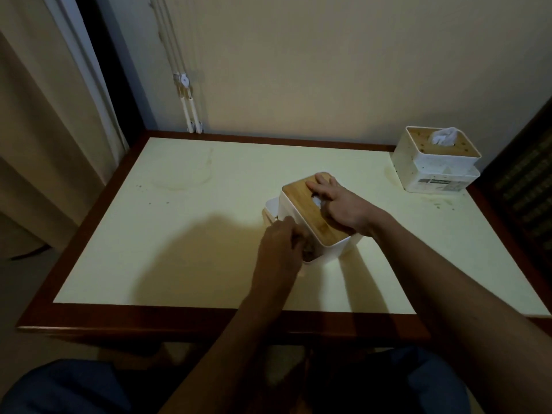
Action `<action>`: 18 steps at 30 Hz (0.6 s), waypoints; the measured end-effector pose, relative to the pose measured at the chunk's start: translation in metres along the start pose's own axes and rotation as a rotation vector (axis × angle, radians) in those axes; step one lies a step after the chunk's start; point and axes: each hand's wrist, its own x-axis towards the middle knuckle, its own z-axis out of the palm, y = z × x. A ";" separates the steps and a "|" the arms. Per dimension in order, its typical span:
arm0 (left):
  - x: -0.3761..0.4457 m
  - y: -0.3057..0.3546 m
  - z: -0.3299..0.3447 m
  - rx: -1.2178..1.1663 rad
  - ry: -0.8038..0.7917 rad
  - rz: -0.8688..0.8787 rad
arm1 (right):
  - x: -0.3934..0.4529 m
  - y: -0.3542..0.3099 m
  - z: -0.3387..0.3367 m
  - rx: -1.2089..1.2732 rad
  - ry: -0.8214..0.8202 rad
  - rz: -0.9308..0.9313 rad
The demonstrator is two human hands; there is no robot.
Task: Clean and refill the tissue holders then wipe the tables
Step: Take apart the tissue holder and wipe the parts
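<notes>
A white tissue holder [301, 215] with a bamboo lid stands in the middle of the cream table top [185, 234]. My right hand [340, 204] lies flat on the lid, fingers straight, partly covering the slot where a bit of white tissue shows. My left hand [279, 249] is at the holder's near left side, fingers curled around something dark against the white wall; what it is I cannot tell. A flat white piece [272, 206] lies just behind the holder on its left.
A second white tissue holder [436, 162] with a bamboo lid and tissue sticking out stands at the table's back right corner. Crumbs and a ring stain mark the top. Dark wood frames the table; a wall is behind, curtains on the left.
</notes>
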 end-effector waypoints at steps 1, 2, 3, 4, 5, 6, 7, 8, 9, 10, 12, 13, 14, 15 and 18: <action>0.002 0.000 0.002 0.087 -0.052 0.038 | 0.000 0.000 0.000 -0.005 0.002 -0.003; 0.004 0.001 0.002 0.159 -0.113 0.065 | 0.000 0.000 0.001 -0.011 0.004 -0.005; 0.006 0.003 0.001 0.207 -0.177 0.094 | 0.000 -0.001 0.002 -0.018 0.004 -0.008; 0.010 0.006 -0.001 0.230 -0.241 0.125 | 0.000 -0.001 0.002 -0.027 0.005 -0.008; 0.014 0.009 -0.004 0.220 -0.306 0.139 | 0.000 -0.002 0.002 -0.040 0.005 -0.008; 0.017 0.010 -0.010 0.178 -0.357 0.125 | 0.000 -0.003 0.003 -0.054 0.005 -0.004; 0.020 0.007 -0.014 0.105 -0.384 0.077 | 0.000 -0.003 0.002 -0.071 0.000 -0.003; 0.022 0.002 -0.018 0.005 -0.393 0.008 | 0.000 -0.003 0.002 -0.082 0.000 -0.005; 0.022 -0.004 -0.021 -0.112 -0.376 -0.056 | 0.000 -0.003 0.002 -0.081 0.002 -0.004; 0.021 -0.012 -0.022 -0.230 -0.323 -0.117 | -0.001 -0.004 0.003 -0.073 0.004 -0.003; 0.013 -0.023 -0.021 -0.504 -0.119 -0.272 | -0.003 -0.003 0.003 -0.061 0.004 -0.006; 0.009 -0.026 -0.019 -0.645 0.008 -0.369 | -0.004 -0.003 0.004 -0.051 0.009 -0.009; 0.007 -0.029 -0.017 -0.780 0.132 -0.468 | -0.005 -0.004 0.005 -0.039 0.017 -0.011; 0.006 -0.032 -0.017 -0.900 0.242 -0.555 | -0.005 -0.006 0.005 -0.023 0.027 -0.008; 0.010 -0.050 -0.024 -1.044 0.476 -0.666 | -0.004 -0.010 0.005 0.006 0.043 0.009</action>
